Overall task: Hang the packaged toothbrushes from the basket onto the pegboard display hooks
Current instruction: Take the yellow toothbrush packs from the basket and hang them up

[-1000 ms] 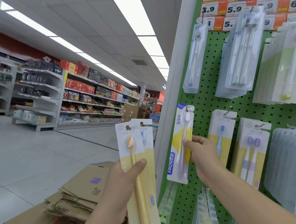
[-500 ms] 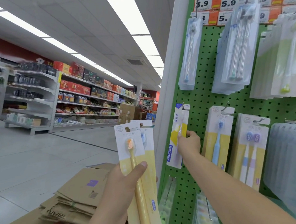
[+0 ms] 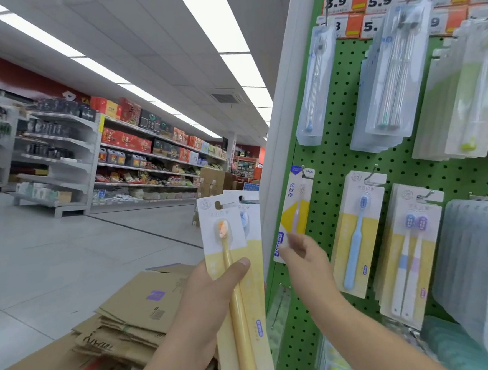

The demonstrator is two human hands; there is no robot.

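The person stands at the end of a store aisle, facing a green pegboard [image 3: 333, 161] with rows of packaged toothbrushes on hooks.

The left hand [image 3: 213, 299] grips two packs held upright, thumb pressed across the front card. The front pack [image 3: 232, 286] carries a yellow toothbrush on a white and yellow card. The second pack [image 3: 249, 222] sits directly behind it, with only its right edge and top showing.

The right hand [image 3: 305, 255] reaches to the left edge of the pegboard, its fingers loosely curled at the lower end of a pack with a yellow arrow [image 3: 295, 213]. That pack hangs from a hook [image 3: 304, 170] through the slot at its top. The fingers are blurred, so whether they pinch the card or only touch it cannot be told.

To the right of that pack hangs a pack with a blue toothbrush [image 3: 359, 234], and next to it a twin pack [image 3: 412, 254] with two brushes. Clear plastic packs [image 3: 394, 79] fill the row above, under orange price tags [image 3: 380, 2].

A pile of flattened cardboard [image 3: 130, 317] lies on the floor below the left hand. Stocked store shelves [image 3: 137, 163] run along the far side of the aisle.
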